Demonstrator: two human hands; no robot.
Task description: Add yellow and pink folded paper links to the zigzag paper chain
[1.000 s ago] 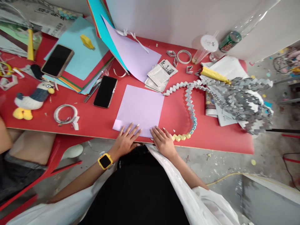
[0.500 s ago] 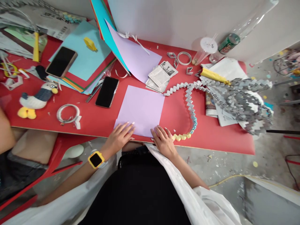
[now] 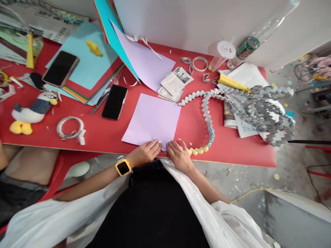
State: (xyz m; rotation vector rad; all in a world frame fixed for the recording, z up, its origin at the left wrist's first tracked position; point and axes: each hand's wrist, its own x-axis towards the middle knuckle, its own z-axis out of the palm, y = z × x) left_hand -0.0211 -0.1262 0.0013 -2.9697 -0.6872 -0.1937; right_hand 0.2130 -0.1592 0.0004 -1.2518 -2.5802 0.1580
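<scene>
A sheet of light purple paper (image 3: 153, 119) lies on the table in front of me, its near edge by the table's front edge. My left hand (image 3: 148, 151), with a yellow watch on its wrist, rests on the near edge of the sheet, fingers lying flat and close together. Just to its right, my right hand (image 3: 178, 154) presses down at the near right corner, fingers stretched out and palm down. Both thumbs are largely hidden. A folded-paper chain (image 3: 206, 106) in grey, blue and yellow curves past my right fingertips.
Left on the red table (image 3: 108, 136) are two phones (image 3: 115, 102), a stuffed duck toy (image 3: 34, 108), a ring (image 3: 69, 127) and coloured paper (image 3: 85, 51). Newsprint pieces (image 3: 176, 82), a lidded cup (image 3: 222, 55), a bottle (image 3: 244, 51) and a grey chain heap (image 3: 266, 113) lie beyond or right. Another person's leg (image 3: 32, 163) shows at left.
My left hand has slid right along the paper's near edge, from its left corner to beside my right hand. My right hand stays at the near right corner. The view has shifted slightly.
</scene>
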